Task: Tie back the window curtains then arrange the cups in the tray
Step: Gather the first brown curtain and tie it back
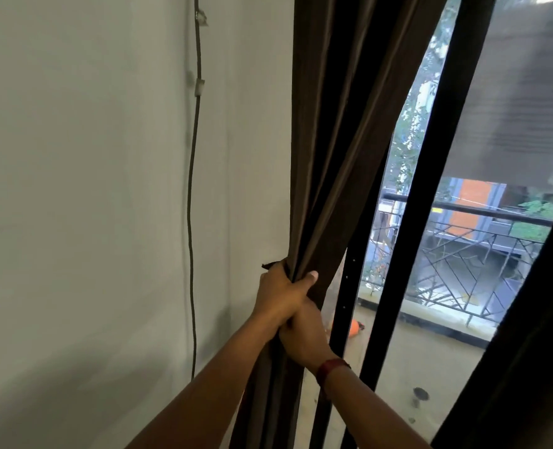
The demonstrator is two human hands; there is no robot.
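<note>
Both hands are clutching the brown curtain (330, 163), which is hanging bunched against the wall (106, 189) beside the window (430, 176). The left hand (281, 296) is gripping above and the right hand (304, 337) is touching it just beneath. Tying back is underway, and the next move is probably calling for a tie going round the gathered cloth. No cups are showing.

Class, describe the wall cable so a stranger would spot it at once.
Start at the pale wall left of the brown curtain. A thin dark cable runs down it, pinned by white clips; it is the wall's only dark line.
</note>
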